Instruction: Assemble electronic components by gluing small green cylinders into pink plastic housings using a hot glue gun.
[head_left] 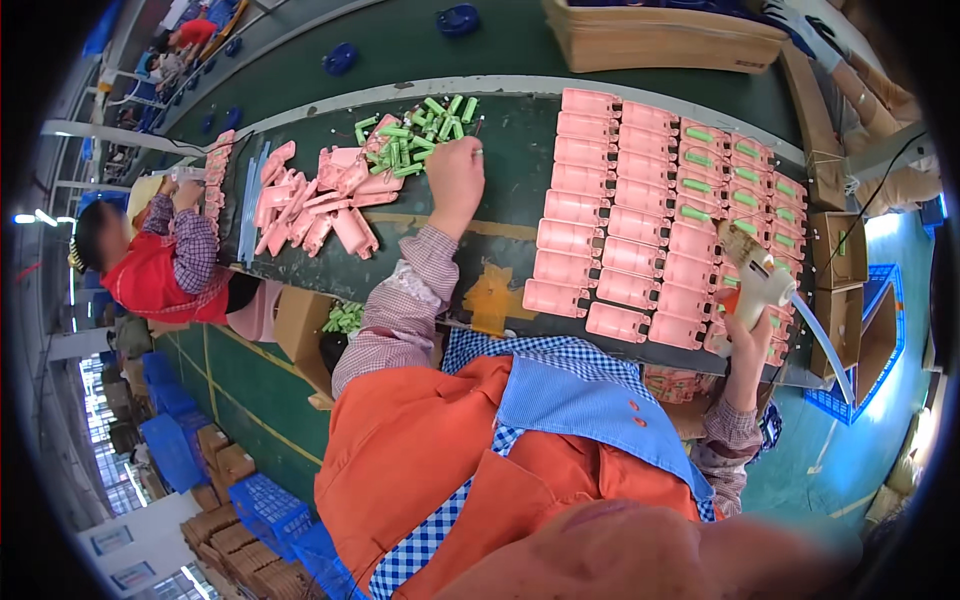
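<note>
My left hand [457, 180] reaches over the table beside a heap of small green cylindrical cells [400, 150]. Its fingers are pinched together; what they hold, if anything, is hidden. In my right hand [745, 335] is a white glue gun [764, 285], gripped by its handle. A long pale glue stick [828, 345] trails from its back. The brownish front end of the gun points over the rows of pink plastic shells [630, 220]. Green cells [745, 200] lie in many shells of the right-hand columns; the left-hand columns hold none.
A loose pile of pink shells [310, 200] lies left of my left arm. Yellowish stained paper or tape [490, 298] sticks to the table's near edge. A cardboard box [665, 38] and blue parts [457, 20] sit on the conveyor beyond. A co-worker in red [150, 270] sits at left.
</note>
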